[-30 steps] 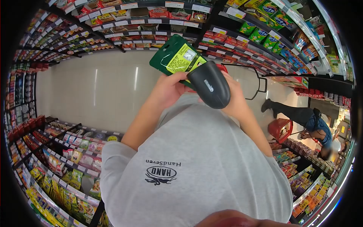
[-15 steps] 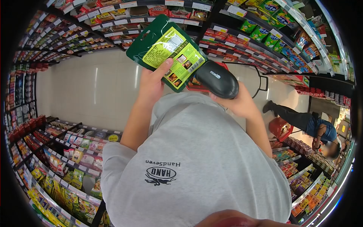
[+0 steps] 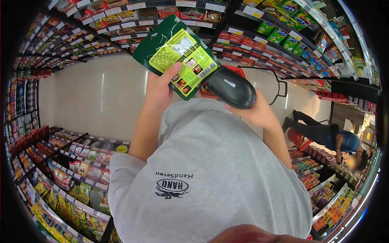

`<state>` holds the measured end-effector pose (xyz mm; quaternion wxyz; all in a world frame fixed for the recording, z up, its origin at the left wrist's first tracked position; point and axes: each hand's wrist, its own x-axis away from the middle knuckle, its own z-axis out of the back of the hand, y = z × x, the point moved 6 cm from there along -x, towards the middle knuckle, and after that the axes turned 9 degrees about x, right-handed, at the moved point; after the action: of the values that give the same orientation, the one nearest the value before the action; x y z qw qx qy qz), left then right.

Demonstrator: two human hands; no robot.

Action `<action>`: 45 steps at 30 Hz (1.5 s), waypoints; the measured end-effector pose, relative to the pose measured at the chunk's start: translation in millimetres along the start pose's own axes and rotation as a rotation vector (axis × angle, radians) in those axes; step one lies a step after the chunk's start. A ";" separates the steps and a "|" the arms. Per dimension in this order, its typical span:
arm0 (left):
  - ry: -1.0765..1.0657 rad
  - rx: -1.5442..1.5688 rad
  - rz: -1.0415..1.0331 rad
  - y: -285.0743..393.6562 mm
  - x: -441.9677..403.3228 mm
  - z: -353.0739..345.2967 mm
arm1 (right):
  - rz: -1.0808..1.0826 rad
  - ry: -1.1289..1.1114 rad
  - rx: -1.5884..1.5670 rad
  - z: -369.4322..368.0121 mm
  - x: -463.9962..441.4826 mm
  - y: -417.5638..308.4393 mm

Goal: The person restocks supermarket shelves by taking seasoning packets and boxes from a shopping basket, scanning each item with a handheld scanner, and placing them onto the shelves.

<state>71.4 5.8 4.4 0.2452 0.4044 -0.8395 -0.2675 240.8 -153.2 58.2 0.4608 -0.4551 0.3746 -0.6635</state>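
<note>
My left hand (image 3: 161,87) holds a green pouch (image 3: 178,56), its thumb lying on the yellow printed label and the other fingers hidden behind. A barcode shows near the pouch's lower right edge. Against that corner sits the front end of a black rounded device (image 3: 231,87), which looks like a handheld scanner. My right hand (image 3: 257,111) is closed around the device from below and the right; most of its fingers are hidden under it.
Behind the device, a red basket (image 3: 239,71) is partly hidden, near a black metal frame (image 3: 282,89). Stocked shelves (image 3: 162,25) curve across the top, with more shelves (image 3: 77,174) at lower left. At right, another person (image 3: 316,131) is beside a red basket (image 3: 298,139).
The pouch has moved up and left from the device, showing more of its label. The device has turned and shifted right. The other person has changed posture.
</note>
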 end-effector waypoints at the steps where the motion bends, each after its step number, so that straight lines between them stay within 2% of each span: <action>1: 0.011 0.001 0.014 -0.3 0.1 1.2 | 0.000 0.001 0.000 -0.3 -0.2 0.1; 4: 0.042 -0.011 0.061 -3.9 -0.1 6.7 | -0.003 0.019 -0.020 -2.0 -0.9 -0.3; 5: 0.040 -0.010 0.060 -4.7 -0.5 9.4 | -0.013 0.085 -0.071 -1.2 -0.6 -1.5; 7: 0.105 0.034 0.254 -17.1 0.9 18.5 | -0.023 0.151 -0.121 -1.7 -0.3 -3.7; 9: 0.104 0.000 0.288 -21.9 6.0 3.2 | 0.012 0.169 -0.177 -4.2 -0.2 -7.8; 11: 0.081 -0.162 0.255 -27.0 9.9 -8.9 | -0.034 0.128 -0.184 -12.2 -5.3 -4.4; 12: -0.071 -0.208 0.294 -30.9 10.9 -15.0 | -0.080 0.087 -0.191 -16.1 -8.0 -0.7; 13: -0.073 -0.207 0.292 -33.4 10.9 -13.9 | -0.079 0.087 -0.189 -16.2 -9.8 0.4; 15: -0.388 -0.259 0.159 -34.7 12.6 -33.4 | -0.062 0.062 -0.323 -17.2 -14.4 2.3; 16: -0.413 -0.282 0.140 -35.7 12.2 -35.7 | -0.061 0.062 -0.322 -18.4 -16.8 3.7; 17: -0.413 -0.282 0.140 -36.8 10.9 -36.1 | -0.017 0.118 -0.500 -17.3 -19.2 3.5; 18: -0.422 -0.480 0.012 -32.7 8.8 -37.2 | 0.027 0.174 -0.678 -15.2 -20.9 4.7; 19: -0.426 -0.677 -0.115 -29.6 8.3 -38.3 | 0.023 0.175 -0.680 -14.8 -21.8 9.5; 20: -0.426 -0.677 -0.111 -32.5 7.5 -36.9 | 0.030 0.134 -0.647 -15.0 -22.3 13.7; 22: -0.394 -1.126 -0.379 -30.9 6.6 -39.4 | 0.075 0.052 -0.629 -16.1 -25.4 13.6; 23: -0.396 -1.126 -0.377 -34.5 6.0 -43.5 | 0.074 0.054 -0.630 -15.6 -25.7 16.4; 25: -0.025 -1.231 -0.627 -19.6 6.9 -44.8 | 0.149 0.073 -0.677 -11.7 -25.0 19.0; 26: -0.127 -0.799 -0.322 -27.7 -1.0 -38.7 | 0.149 0.074 -0.678 -10.0 -25.1 18.3; 27: -0.128 -0.800 -0.319 -21.9 -3.0 -37.6 | 0.137 0.088 -0.678 -7.7 -24.5 17.6; 29: -0.251 -0.469 0.209 -38.8 -9.8 -28.5 | 0.122 0.107 -0.681 -1.9 -23.6 23.7; 33: -0.345 -0.329 0.272 -33.7 -18.2 -11.7 | 0.065 0.154 -0.592 15.9 -19.8 38.3; 37: -0.281 -0.383 0.297 -29.1 -48.6 20.2 | 0.143 0.151 -0.764 34.8 -9.3 55.3; 39: -0.228 -0.436 0.241 -27.8 -77.4 33.6 | 0.165 0.175 -0.780 45.2 -4.8 66.1; 40: -0.184 -0.504 0.140 -23.1 -89.0 35.4 | 0.160 0.179 -0.785 46.8 -3.5 69.6; 41: -0.186 -0.506 0.146 -24.7 -101.5 37.3 | 0.157 0.204 -0.802 49.4 -1.8 72.9; 43: -0.157 -1.044 -0.002 -16.4 -132.1 45.1 | 0.154 0.237 -0.823 52.6 1.0 76.4; 44: -0.232 -1.245 -0.134 -12.5 -146.1 40.0 | 0.157 0.249 -0.832 53.7 2.3 77.3; 45: -0.243 -1.246 -0.128 -11.6 -158.8 34.0 | 0.157 0.261 -0.841 54.6 4.3 78.6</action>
<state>144.1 136.8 -59.2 0.3209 0.2020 -0.5226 -0.7636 313.2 -184.8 4.0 0.2336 -0.4856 0.7001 -0.4685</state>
